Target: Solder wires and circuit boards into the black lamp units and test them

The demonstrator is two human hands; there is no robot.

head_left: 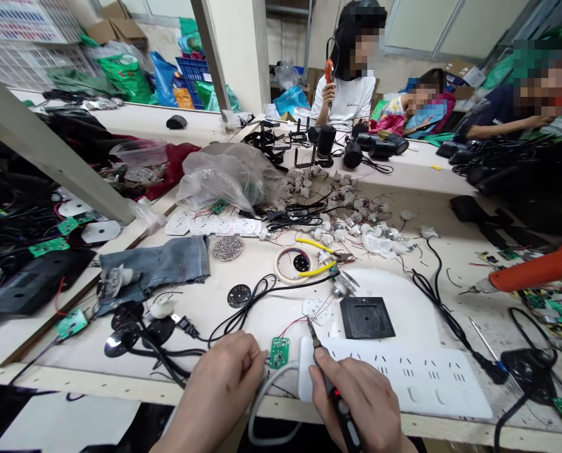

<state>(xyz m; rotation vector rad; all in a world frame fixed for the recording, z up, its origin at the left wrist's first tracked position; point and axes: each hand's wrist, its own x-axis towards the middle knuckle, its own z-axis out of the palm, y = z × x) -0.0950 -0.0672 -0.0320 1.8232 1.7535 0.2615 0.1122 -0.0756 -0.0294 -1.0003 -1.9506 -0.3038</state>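
Note:
My right hand (361,396) is wrapped around a slim black soldering iron (340,402) with a lit red light. The iron's tip points up-left, at the edge of a white LED board (317,309). Thin red wires run from that board to a small green circuit board (280,352). My left hand (227,384) is closed, its fingertips at the left edge of the green board; what they pinch is hidden. A white power strip (403,384) lies under and beside my right hand. Just beyond it sits a black square plate (367,317).
Yellow-handled pliers (316,247) overlap a tape roll (281,267). Black cables (247,308) cross the table left of centre. At right are an orange electric tool (540,267) and a screwdriver (493,352). Small white parts (337,214) are piled behind; several people sit across the table.

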